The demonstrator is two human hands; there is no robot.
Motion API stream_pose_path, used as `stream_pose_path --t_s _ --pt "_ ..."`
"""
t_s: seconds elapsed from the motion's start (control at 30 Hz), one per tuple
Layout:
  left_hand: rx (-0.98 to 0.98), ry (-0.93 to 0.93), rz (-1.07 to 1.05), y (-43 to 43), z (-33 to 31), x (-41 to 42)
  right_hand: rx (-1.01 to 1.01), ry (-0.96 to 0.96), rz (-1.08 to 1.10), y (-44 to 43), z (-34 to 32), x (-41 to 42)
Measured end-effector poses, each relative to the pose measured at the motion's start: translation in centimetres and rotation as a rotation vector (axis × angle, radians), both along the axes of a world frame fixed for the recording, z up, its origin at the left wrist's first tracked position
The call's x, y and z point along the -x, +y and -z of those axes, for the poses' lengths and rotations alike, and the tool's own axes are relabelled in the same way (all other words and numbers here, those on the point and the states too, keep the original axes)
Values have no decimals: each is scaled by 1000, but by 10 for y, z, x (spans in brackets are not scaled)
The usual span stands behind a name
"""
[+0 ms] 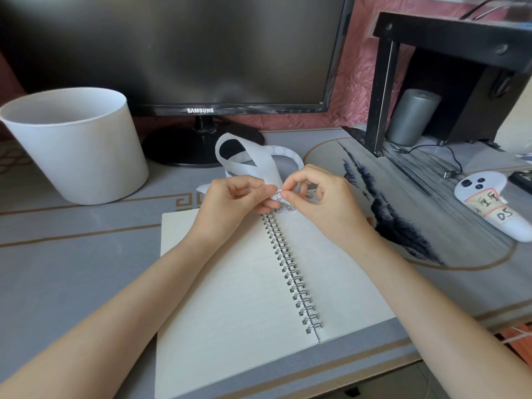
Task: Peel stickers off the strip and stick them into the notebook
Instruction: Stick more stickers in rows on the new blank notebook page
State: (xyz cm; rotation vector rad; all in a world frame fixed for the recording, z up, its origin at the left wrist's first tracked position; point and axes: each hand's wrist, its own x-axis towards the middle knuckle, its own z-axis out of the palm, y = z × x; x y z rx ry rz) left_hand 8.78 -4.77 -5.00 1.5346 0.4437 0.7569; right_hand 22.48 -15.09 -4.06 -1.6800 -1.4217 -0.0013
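Note:
An open spiral notebook lies on the desk in front of me, with lined cream pages. A few small cartoon stickers sit at the top of its right page, near the spiral. A long white sticker strip curls in loops above the notebook's top edge. My left hand grips the near end of the strip above the top of the notebook. My right hand pinches at that same end with thumb and forefinger, right where a printed sticker shows. Whether the sticker has lifted from the strip is too small to tell.
A white plastic bucket stands at the left. A black monitor on its round stand is behind the strip. At right are a black shelf frame, a grey cylinder, a cable, and a white controller with paper labels.

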Motion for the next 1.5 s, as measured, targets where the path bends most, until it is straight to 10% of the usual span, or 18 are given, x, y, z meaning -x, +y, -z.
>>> stream_pose_path --t_s 0.37,0.8,1.5 --pt "12 4 -25 2 1 0 -19 -162 -94 -2 0 -2" --pt "29 -14 -62 4 1 -1 123 515 338 -20 -9 -50" --pt "14 -5 -58 3 0 0 272 448 421 -21 1 -58"
